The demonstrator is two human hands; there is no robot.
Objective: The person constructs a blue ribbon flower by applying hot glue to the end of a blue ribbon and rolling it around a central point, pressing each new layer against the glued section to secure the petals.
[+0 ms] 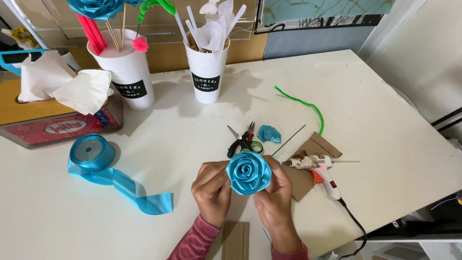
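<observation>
We grip blue ribbon rose (248, 172) between left hand (211, 189) and right hand (275, 195), both closed on it, above white table (385, 120).

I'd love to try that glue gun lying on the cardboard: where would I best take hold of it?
Probably by the white handle of the glue gun, coming from above on the cord side. It lies flat on the cardboard, handle angled toward the near table edge, nozzle pointing left toward the right hand.
</observation>
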